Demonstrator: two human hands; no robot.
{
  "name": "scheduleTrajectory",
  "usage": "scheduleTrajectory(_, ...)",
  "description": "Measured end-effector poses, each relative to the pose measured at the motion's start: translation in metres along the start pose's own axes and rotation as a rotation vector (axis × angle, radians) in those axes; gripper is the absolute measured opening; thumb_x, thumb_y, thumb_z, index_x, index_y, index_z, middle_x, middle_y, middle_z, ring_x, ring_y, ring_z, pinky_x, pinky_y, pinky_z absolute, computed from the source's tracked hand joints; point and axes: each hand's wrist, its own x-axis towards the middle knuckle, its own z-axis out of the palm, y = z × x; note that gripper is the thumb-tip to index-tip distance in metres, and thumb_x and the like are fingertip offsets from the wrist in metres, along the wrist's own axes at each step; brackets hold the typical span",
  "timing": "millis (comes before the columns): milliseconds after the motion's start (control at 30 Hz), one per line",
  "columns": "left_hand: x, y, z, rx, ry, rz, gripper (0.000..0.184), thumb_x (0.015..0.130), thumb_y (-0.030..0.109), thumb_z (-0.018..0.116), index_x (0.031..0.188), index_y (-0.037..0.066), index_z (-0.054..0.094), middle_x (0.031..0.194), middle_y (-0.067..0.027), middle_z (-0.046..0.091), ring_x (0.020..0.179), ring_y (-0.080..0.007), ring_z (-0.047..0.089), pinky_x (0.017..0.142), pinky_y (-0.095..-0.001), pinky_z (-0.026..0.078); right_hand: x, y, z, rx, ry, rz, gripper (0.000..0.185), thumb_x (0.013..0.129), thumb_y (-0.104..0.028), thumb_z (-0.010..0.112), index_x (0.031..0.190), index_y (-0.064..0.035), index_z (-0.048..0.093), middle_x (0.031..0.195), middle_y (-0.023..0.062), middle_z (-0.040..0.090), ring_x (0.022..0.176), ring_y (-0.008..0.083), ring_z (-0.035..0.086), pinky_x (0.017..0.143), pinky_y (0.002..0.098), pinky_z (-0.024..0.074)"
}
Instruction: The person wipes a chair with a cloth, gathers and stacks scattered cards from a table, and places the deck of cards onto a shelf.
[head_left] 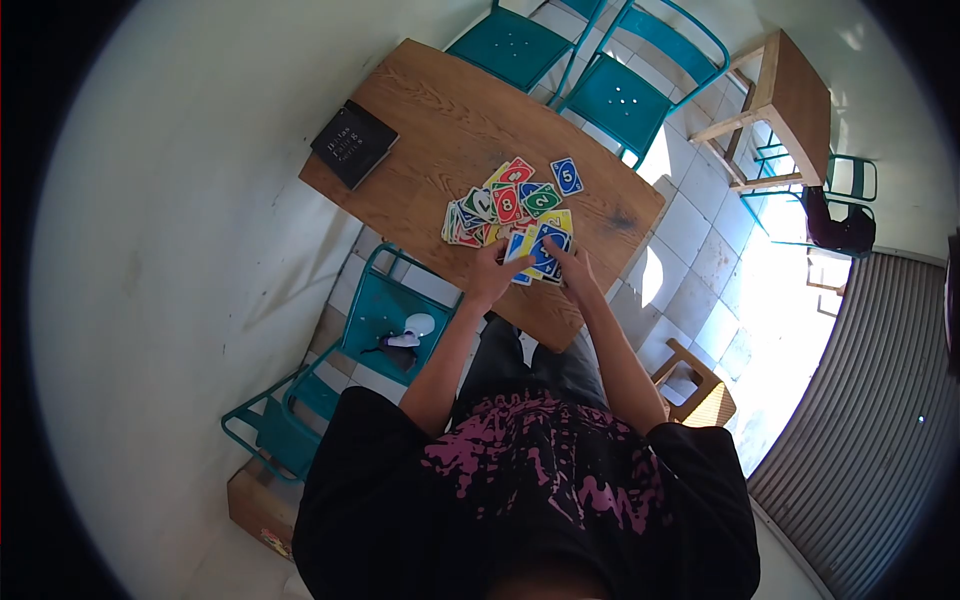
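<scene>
Table (425,85) bears book (355,145), set apart, leaving the pile (481,205) room; title probably too blurred to trust. Left hand (490,275) and right hand (576,272) grip a fan (547,250) beside the pile, spread so faces show. Readable: red 8 (507,205), green 2 (541,200), blue 5 (567,176).

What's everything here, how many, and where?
Wooden table: one, brown, centre
Thick book: one, black, table's left
Loose cards: many, multicoloured, on table
Held cards: several, blue-yellow, in hands
Metal chairs: several, teal, left, top, right
Wooden desk: one, brown, upper right
Soft bundle: one, dark, right chair
Small items: some, white-dark, left chair
Wooden chair: one, tan, lower right
Box: one, brown, lower left
Ribbed shutter: one, grey, right
Floor tiles: many, pale, floor
Printed shirt: one, black, bottom
Legs: two, dark trousers
Left hand, right hand: one each, bare, centre
</scene>
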Motion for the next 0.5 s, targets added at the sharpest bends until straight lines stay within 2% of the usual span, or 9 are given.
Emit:
scheduleTrajectory(167, -0.001, -0.007, 0.002, -0.15, 0.012, -0.008, 0.029, 0.086, 0.018, 0.074, 0.105, -0.002, 0.065, 0.096, -0.0079, 0.07, 0.082, -0.0105, 0.067, 0.069, -0.0228, 0.052, 0.008, 0.003, -0.005, 0.018, 0.038, 0.041, 0.036, 0.091, -0.021, 0.068, 0.115, 0.004, 0.057, 0.093, 0.0105, 0.069, 0.08, 0.0193, 0.07, 0.068, 0.0309, 0.0589)
scheduleTrajectory(267, 0.0, -0.004, -0.006, -0.195, 0.159, -0.014, 0.03, 0.086, 0.02, 0.074, 0.105, -0.002, 0.066, 0.094, -0.0079, 0.07, 0.079, -0.0102, 0.066, 0.066, -0.0234, 0.052, 0.006, -0.001, -0.007, 0.035, 0.073, 0.036, 0.037, 0.09, -0.02, 0.069, 0.115, 0.0043, 0.057, 0.096, 0.0116, 0.069, 0.08, 0.0202, 0.07, 0.068, 0.0314, 0.0591)
scheduleTrajectory(300, 0.0, -0.003, -0.006, -0.195, 0.162, -0.014, 0.03, 0.086, 0.02, 0.074, 0.105, -0.002, 0.066, 0.094, -0.0079, 0.07, 0.079, -0.0102, 0.066, 0.066, -0.0234, 0.052, 0.003, -0.001, -0.008, 0.077, 0.014, -0.006, 0.037, 0.09, -0.019, 0.069, 0.115, 0.0047, 0.057, 0.096, 0.0119, 0.069, 0.08, 0.0204, 0.07, 0.068, 0.0317, 0.0592)
scheduleTrajectory(400, 0.0, 0.001, 0.0, -0.007, 0.081, -0.106, 0.033, 0.088, 0.022, 0.073, 0.109, -0.002, 0.065, 0.093, -0.0057, 0.069, 0.08, -0.0085, 0.065, 0.071, -0.023, 0.052, 0.001, 0.003, -0.009, 0.16, -0.103, -0.091, 0.038, 0.09, -0.018, 0.068, 0.116, 0.0056, 0.056, 0.098, 0.0127, 0.069, 0.079, 0.021, 0.07, 0.068, 0.0324, 0.0594)
scheduleTrajectory(500, -0.003, -0.005, 0.017, 0.078, -0.005, -0.024, 0.029, 0.09, 0.024, 0.07, 0.106, 0.0, 0.066, 0.089, -0.0045, 0.069, 0.073, -0.0081, 0.063, 0.065, -0.0221, 0.051, 0.005, 0.015, -0.002, 0.035, -0.087, 0.019, 0.036, 0.093, -0.013, 0.061, 0.125, 0.0008, 0.053, 0.105, 0.0145, 0.068, 0.087, 0.0223, 0.07, 0.067, 0.0319, 0.0606)
